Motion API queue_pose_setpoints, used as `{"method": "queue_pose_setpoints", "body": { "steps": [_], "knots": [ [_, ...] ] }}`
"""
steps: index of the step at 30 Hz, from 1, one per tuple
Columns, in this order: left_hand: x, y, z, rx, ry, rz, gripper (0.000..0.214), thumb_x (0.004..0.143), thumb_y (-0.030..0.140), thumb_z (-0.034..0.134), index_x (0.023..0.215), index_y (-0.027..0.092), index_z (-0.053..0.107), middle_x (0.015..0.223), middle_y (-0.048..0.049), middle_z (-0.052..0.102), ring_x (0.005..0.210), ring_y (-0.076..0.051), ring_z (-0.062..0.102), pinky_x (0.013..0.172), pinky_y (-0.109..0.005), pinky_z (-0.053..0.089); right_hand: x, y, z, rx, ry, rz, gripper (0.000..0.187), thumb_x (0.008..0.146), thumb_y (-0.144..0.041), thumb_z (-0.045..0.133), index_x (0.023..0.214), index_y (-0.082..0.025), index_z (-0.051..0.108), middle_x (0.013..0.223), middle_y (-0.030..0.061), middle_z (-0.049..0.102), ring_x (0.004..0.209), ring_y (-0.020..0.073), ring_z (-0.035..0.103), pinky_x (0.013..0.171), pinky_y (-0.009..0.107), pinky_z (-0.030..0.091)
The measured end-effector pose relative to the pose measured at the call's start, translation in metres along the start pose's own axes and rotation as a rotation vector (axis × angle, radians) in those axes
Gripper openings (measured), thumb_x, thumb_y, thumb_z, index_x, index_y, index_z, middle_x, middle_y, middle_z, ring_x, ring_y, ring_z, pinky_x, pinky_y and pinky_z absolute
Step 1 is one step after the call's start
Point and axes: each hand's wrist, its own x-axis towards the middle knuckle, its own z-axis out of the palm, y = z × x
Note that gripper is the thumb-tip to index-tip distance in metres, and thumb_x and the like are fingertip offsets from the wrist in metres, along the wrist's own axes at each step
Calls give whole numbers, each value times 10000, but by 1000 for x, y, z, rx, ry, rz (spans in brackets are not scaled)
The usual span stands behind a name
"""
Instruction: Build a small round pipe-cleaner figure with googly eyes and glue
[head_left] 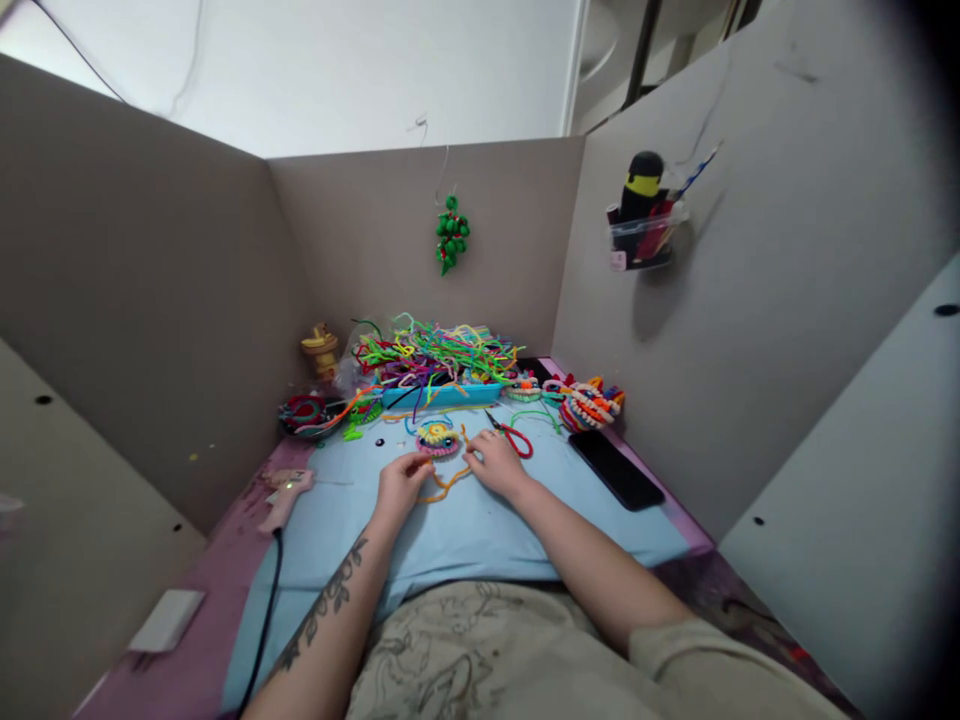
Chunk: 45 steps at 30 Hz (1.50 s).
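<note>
An orange pipe cleaner [448, 487] bends in a loose loop between my hands, low over the blue cloth. My left hand [401, 482] pinches it on one side. On the other side, the fingers of my right hand [495, 462] are closed on the same strand. Just beyond my fingertips sits a small round pipe-cleaner figure [437, 440], yellow on top and pink below, with dark eyes. Scissors with red handles [519, 442] lie right behind my right hand, partly covered by it. A small dark bead-like piece [380, 442] rests left of the figure.
A blue tray [442, 397] heaped with pipe cleaners stands at the back. To the right are a phone [616, 470] and a striped, colourful craft piece [590, 404]. A pink glue gun [288, 497] with a black cord lies left. Grey panels [427, 180] enclose the table.
</note>
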Motion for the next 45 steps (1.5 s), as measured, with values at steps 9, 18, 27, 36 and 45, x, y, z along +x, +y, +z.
{"method": "queue_pose_setpoints", "body": {
  "steps": [9,18,27,36,45],
  "knots": [
    [-1,-1,-2,307,-59,29,174,653,303,643,735,152,669,663,-18,665,624,-160,595,618,-259,453,-3,-28,23,157,-21,-208,73,787,-238,593,765,-180,631,800,42,565,826,175,503,750,295,399],
    [5,-15,-2,398,-53,49,395,740,115,529,1128,168,581,980,-91,681,920,-197,629,829,-323,457,-6,-33,27,92,-121,-192,119,744,-292,637,736,-174,618,812,41,562,809,171,491,716,290,381],
    [8,-15,-10,268,228,49,398,729,45,418,1069,152,595,1027,-106,662,992,-202,598,894,-369,449,-6,-35,29,2,-139,-213,59,750,-199,573,709,-168,602,800,57,565,821,185,492,733,298,393],
    [-5,10,-4,350,161,411,282,827,257,484,1074,219,612,1106,-78,592,1046,-206,527,922,-385,417,-6,-33,17,149,56,-190,89,836,-178,461,816,-167,547,821,49,534,800,165,500,704,274,403],
    [-10,17,-2,495,40,521,166,821,267,526,838,229,687,935,-65,625,995,-211,508,935,-405,369,-6,-30,15,304,49,-170,91,863,-192,450,817,-180,528,817,31,525,781,154,502,704,274,407]
  ]
}}
